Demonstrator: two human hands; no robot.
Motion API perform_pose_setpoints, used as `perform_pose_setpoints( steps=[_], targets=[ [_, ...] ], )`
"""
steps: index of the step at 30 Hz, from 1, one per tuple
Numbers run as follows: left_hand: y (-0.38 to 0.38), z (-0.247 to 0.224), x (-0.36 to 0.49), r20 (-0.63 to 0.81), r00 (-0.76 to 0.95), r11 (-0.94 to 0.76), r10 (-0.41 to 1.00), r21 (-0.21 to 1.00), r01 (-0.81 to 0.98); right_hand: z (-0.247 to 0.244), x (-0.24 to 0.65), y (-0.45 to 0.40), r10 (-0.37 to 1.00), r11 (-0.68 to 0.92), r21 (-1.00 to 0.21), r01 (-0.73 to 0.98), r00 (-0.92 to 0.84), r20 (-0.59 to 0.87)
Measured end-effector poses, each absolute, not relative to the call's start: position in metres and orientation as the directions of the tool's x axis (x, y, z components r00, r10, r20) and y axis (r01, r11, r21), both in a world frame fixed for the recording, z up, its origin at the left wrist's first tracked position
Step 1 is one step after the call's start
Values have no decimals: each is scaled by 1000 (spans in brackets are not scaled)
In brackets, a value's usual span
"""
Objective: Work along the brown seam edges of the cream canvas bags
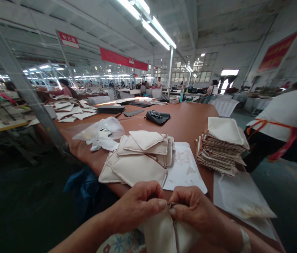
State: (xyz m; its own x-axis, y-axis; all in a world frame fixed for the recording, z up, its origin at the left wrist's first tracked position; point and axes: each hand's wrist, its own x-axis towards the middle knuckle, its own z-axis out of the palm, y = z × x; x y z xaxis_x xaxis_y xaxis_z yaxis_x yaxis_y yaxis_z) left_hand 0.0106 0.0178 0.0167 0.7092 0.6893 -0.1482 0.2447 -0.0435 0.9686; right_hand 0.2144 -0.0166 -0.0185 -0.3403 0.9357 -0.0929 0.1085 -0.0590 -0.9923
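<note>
At six o'clock of the view, a cream padded piece [160,233] is hanging upright below the two hands, over a flowered cloth [123,243]. The right hand [199,211] is pinching its dark edge [175,230] between thumb and fingertips, probably because this is keeping the layers together. The left hand [138,203] is curling its fingers narrowly beside the same top edge; whether they are gripping it, one cannot tell. Both forearms are coming in low from the sides, and the wrists are turning inward so that the fingertips are almost meeting.

From the hands, the loose pile [139,168] is lying at eleven o'clock, partly on a white sheet [184,168], seemingly for easy reach. The taller stack [220,149] (rather uneven at its sides) is standing between one and two o'clock on the brown table [185,123], apart from the pile, perhaps so they are not mixing.
</note>
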Motion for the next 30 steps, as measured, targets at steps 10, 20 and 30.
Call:
perform_pose_setpoints(
  steps=[10, 20, 30],
  targets=[
    [7, 22, 18, 100, 654, -449, 750, 803, 392, -13, 220, -22, 945, 31, -987, 159, -325, -23],
    [4, 18, 22, -153, 545, -151, 824, 869, 472, -19, 218, -29, 971, 113, -983, 142, -226, 80],
    [3, 4, 24, -185, 544, -61, 818, 914, 402, -25, 213, -36, 953, 243, -968, 69, -204, 225]
  ],
)
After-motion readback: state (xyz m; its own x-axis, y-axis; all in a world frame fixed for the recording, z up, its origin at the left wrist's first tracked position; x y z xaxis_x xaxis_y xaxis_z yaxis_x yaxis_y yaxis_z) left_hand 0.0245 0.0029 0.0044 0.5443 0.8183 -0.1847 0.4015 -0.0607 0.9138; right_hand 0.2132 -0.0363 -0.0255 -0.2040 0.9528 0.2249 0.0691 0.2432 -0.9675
